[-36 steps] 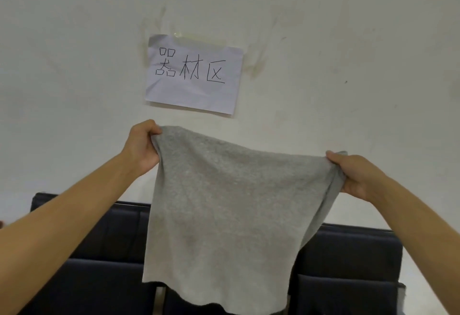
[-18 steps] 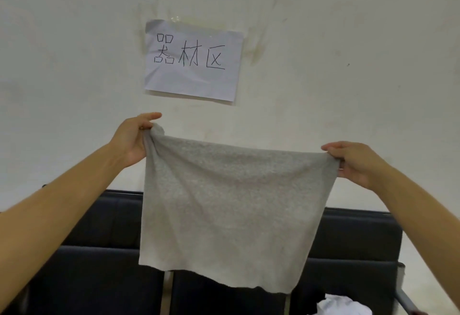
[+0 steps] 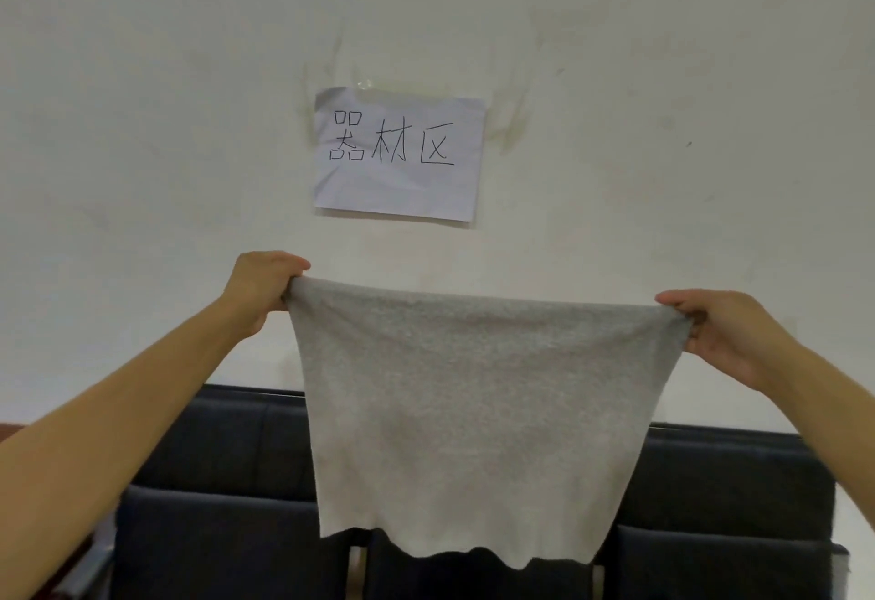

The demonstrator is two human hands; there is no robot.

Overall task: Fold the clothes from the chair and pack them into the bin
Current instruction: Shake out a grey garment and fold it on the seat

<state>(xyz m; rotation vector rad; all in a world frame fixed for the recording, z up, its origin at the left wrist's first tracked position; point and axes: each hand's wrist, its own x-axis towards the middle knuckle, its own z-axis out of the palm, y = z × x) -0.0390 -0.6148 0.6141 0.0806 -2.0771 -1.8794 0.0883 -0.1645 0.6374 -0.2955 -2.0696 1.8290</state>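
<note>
Filling most of the view, a white wall (image 3: 142, 125) rises behind a row of dark cushioned chairs (image 3: 227, 528). Between them and the camera a grey cloth (image 3: 473, 410) hangs spread in the air, its top edge pulled taut and its lower hem falling in front of the chair backs. A paper sign (image 3: 397, 154) with handwritten characters is stuck to the wall above it. Smallest, the left hand (image 3: 263, 289) pinches the cloth's upper left corner with curled fingers, and the right hand (image 3: 724, 329) pinches the upper right corner.

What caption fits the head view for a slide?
Both hands, left hand and right hand, hold a grey cloth spread before dark chairs.
</note>
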